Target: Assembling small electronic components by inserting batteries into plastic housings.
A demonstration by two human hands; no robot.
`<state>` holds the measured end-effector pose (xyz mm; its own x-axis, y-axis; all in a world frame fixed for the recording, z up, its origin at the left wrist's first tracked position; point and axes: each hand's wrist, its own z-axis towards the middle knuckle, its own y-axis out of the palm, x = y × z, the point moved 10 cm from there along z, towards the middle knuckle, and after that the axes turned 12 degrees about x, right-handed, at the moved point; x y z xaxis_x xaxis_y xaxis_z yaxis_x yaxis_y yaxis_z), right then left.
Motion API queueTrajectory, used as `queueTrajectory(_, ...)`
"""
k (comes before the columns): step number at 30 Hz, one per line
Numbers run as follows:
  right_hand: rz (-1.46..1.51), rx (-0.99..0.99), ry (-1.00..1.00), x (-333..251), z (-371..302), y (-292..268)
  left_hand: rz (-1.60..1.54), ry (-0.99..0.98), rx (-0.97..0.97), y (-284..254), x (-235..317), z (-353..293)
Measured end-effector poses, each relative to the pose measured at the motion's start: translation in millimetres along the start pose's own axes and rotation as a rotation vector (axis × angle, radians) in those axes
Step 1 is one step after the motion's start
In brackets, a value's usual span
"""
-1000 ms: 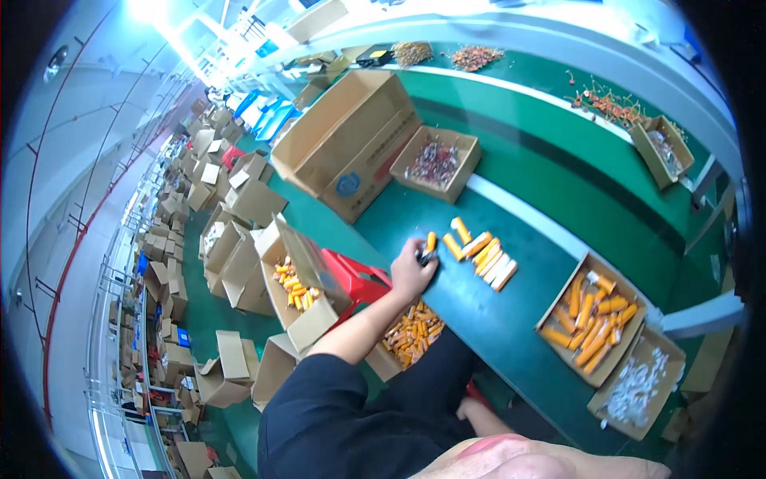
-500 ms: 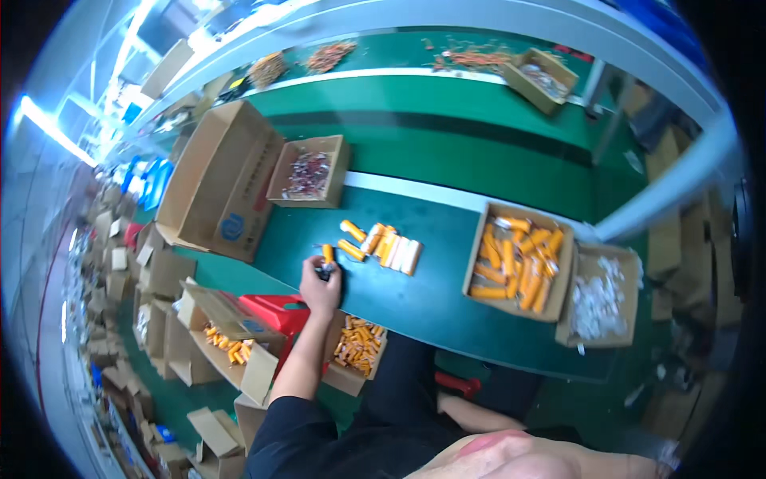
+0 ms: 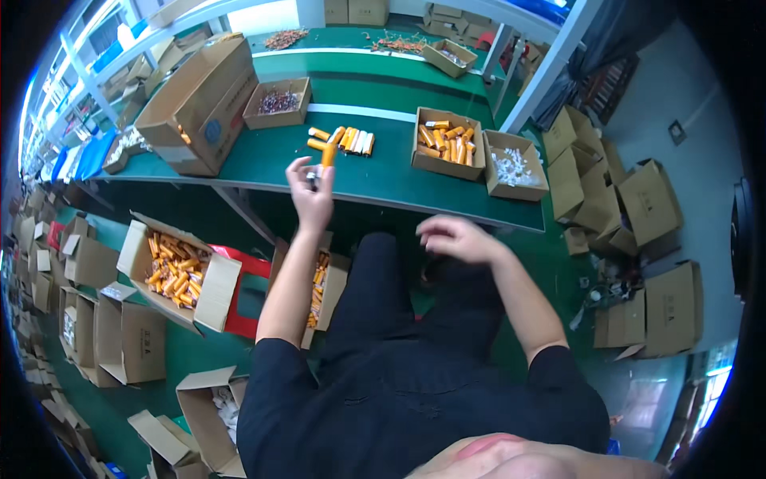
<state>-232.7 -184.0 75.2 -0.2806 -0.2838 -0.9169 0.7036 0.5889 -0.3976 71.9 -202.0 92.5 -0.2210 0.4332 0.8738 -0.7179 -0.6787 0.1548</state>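
Note:
My left hand [image 3: 312, 195] is raised at the table's near edge, closed around an orange cylindrical battery [image 3: 328, 155] that stands up from its fingers. Something small and dark shows between those fingers; I cannot make out what. Just beyond on the green table [image 3: 375, 180] lies a row of orange batteries [image 3: 345, 139], with pale white ones [image 3: 363, 144] at its right end. My right hand [image 3: 456, 238] hovers above my right thigh, its fingers loosely bent and apart, holding nothing.
On the table stand a carton of orange batteries [image 3: 448, 166], a box of small white parts [image 3: 538, 191], a box of small reddish parts [image 3: 249, 120] and a tall carton [image 3: 179, 136]. Beside my left arm, an open carton [image 3: 215, 303] of orange batteries is by a red stool [image 3: 249, 263].
My view has swung so the table sits higher. My right hand has come up from beside my lap to above the thigh. My left hand now holds the battery raised.

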Motion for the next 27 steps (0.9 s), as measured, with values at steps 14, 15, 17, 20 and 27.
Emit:
queueTrajectory(14, 0.189, 0.334, -0.152, -126, -2, 51, -0.389, 0.064, -0.081, 15, 85, -185)
queueTrajectory(15, 0.319, 0.367, -0.186, -128, 4, 49, -0.379, 0.077, -0.078, 15, 86, -179)
queueTrajectory(17, 0.412, 0.319, -0.193, -137, 21, 46, -0.376, 0.124, -0.086, 11, 93, -158)
queueTrajectory(20, 0.735, 0.272, -0.09, -123, 31, 35, -0.345, 0.15, -0.22, 14, 95, -149)
queueTrajectory(27, 0.427, 0.239, -0.065, -40, 52, 35, -0.306, -0.312, -0.174, 13, 30, -127)
